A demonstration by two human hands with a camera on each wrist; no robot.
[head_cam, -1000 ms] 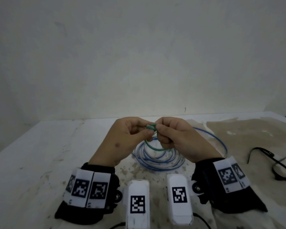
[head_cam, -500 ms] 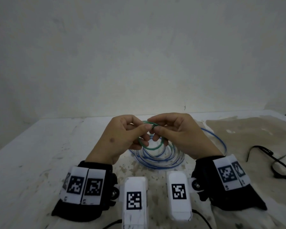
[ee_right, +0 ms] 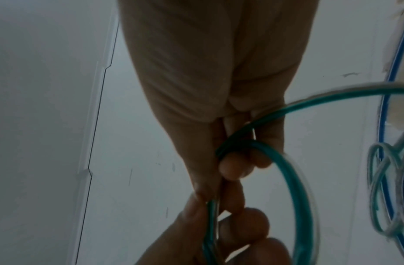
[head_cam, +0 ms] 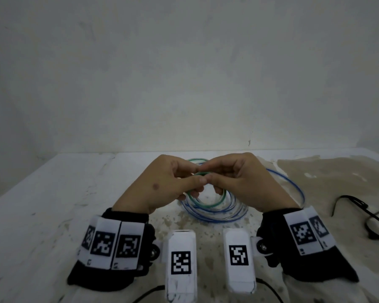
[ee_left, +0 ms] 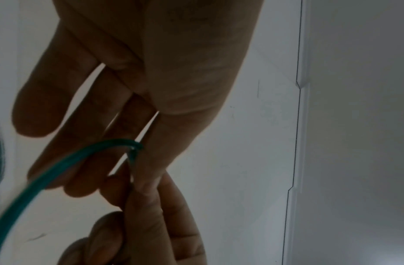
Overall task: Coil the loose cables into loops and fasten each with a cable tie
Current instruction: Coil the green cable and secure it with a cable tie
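Both hands meet above the middle of the white table (head_cam: 42,215), the left hand (head_cam: 162,186) and the right hand (head_cam: 245,182) each pinching the green cable (head_cam: 206,204) between thumb and fingers (ee_right: 235,166), so that its loops hang between them clear of the table. Directly under the hands, toward 6 o'clock from the pinch, the blue cable (head_cam: 217,215) lies coiled on the table, with one wide turn swinging out toward 3 o'clock. Far off at 3 o'clock, well apart from both coils, a black cable tie (head_cam: 346,199) lies on the stained part of the table.
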